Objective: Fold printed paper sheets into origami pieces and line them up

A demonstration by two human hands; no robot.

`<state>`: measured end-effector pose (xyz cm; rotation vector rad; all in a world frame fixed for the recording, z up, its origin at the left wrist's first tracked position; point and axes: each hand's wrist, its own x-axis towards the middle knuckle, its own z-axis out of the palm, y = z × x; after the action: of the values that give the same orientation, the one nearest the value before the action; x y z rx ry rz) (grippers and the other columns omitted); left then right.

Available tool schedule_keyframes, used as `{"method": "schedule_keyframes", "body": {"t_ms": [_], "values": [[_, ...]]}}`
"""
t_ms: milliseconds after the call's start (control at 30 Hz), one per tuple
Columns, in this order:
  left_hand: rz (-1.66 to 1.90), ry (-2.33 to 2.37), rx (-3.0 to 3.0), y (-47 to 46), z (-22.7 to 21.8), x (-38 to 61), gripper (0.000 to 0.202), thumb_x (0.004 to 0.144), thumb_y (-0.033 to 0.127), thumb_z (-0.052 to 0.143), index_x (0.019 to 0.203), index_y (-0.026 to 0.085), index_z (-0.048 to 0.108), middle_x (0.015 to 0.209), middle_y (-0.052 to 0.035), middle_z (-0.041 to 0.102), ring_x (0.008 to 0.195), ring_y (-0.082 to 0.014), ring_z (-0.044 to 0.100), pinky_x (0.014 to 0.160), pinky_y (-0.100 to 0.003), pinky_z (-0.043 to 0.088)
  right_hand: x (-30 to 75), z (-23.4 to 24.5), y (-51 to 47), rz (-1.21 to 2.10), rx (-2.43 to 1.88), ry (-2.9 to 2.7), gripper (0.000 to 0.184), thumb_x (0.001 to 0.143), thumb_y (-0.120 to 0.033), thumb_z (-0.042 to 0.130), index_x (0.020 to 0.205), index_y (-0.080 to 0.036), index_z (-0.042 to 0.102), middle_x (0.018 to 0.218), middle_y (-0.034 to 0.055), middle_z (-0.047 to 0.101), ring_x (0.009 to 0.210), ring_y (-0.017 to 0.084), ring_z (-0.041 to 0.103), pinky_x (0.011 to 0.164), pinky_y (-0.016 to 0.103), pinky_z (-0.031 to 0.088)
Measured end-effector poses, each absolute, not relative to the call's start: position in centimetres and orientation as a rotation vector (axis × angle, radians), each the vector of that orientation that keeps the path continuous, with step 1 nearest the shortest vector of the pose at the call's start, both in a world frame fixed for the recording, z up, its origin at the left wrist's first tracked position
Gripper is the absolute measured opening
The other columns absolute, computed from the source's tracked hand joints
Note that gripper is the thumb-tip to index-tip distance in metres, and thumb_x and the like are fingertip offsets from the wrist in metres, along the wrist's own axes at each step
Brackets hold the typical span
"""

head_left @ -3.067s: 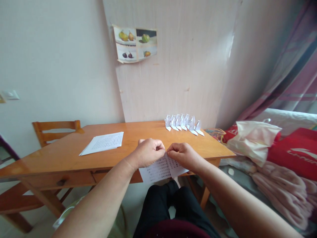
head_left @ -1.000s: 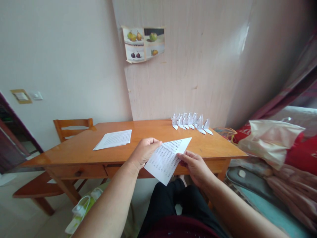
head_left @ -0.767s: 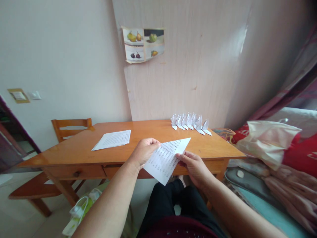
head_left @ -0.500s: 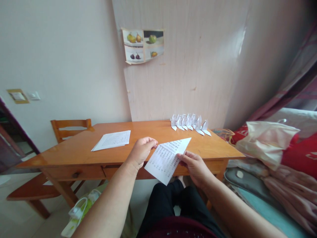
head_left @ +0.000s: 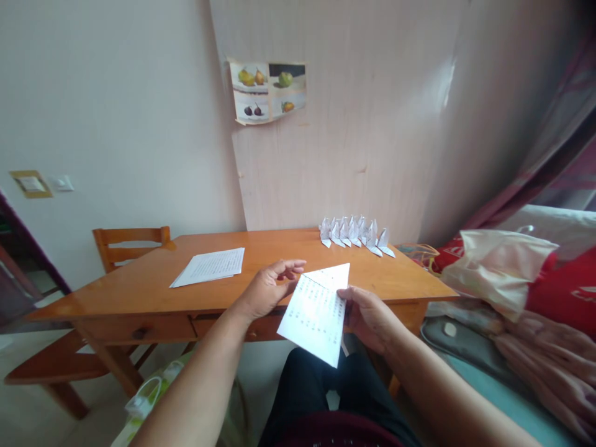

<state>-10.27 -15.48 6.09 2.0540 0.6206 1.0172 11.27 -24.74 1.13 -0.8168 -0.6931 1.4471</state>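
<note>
A folded sheet of printed paper (head_left: 315, 313) is held up over my lap, just in front of the table edge. My right hand (head_left: 370, 316) pinches its right side between thumb and fingers. Beside the paper's upper left edge is my left hand (head_left: 278, 285), its thumb and fingers apart and nothing gripped in it. A folded flap with a diagonal edge shows near the paper's top. Several folded paper figures (head_left: 356, 233) stand in a cluster at the table's far right. A stack of printed sheets (head_left: 209, 267) lies on the left half of the table.
The wooden table (head_left: 139, 273) has drawers along its front. A wooden chair (head_left: 133, 239) is behind its left end, and a bench (head_left: 56, 360) sits at lower left. Bags (head_left: 498, 270) and cloth are piled at right. A power strip (head_left: 142, 403) is at lower left.
My left hand has let go of the paper's upper left edge and opened. The paper has turned in my right hand, and its lower corner now points more to the right.
</note>
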Motion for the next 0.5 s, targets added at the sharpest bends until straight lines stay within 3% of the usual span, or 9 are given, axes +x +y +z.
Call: {"method": "schedule_keyframes", "body": {"t_ms": [233,300,400,500], "values": [[1.019,0.457,2.210,-16.7,7.3,-10.0,0.016,0.085,0.032,0.070,0.099,0.027,0.077,0.116,-0.0058,0.069,0.109,-0.0204,0.063,0.098,-0.036,0.047,10.7,1.9,-25.2,1.641,-0.755,-0.621,0.020,0.084,-0.022,0.059,0.098,-0.011,0.069,0.095,0.0103,0.073,0.083,0.020,0.067,0.075,0.032,0.052],[1.005,0.527,2.151,-16.6,7.2,-10.1,0.016,0.086,0.035,0.068,0.097,0.025,0.076,0.110,-0.0055,0.070,0.104,-0.0203,0.064,0.095,-0.035,0.048,10.8,2.1,-25.3,1.635,-0.781,-0.636,0.021,0.088,-0.031,0.058,0.094,-0.014,0.068,0.083,0.0077,0.072,0.073,0.018,0.066,0.066,0.029,0.050],[1.002,0.623,1.970,-16.2,6.9,-10.2,0.021,0.089,0.037,0.064,0.098,0.021,0.074,0.102,-0.0053,0.072,0.099,-0.0204,0.064,0.093,-0.035,0.047,11.5,1.8,-25.1,1.541,-0.944,-0.715,0.040,0.092,-0.053,0.054,0.085,-0.015,0.068,0.059,0.0022,0.062,0.050,0.012,0.053,0.048,0.023,0.039],[1.003,0.649,1.784,-15.8,6.9,-9.9,0.019,0.088,0.033,0.064,0.094,0.017,0.071,0.098,-0.0051,0.072,0.097,-0.0204,0.063,0.095,-0.036,0.045,12.6,0.9,-24.2,1.360,-1.102,-0.744,0.045,0.090,-0.059,0.054,0.082,-0.016,0.067,0.057,0.0011,0.059,0.049,0.011,0.050,0.046,0.022,0.034]]}}
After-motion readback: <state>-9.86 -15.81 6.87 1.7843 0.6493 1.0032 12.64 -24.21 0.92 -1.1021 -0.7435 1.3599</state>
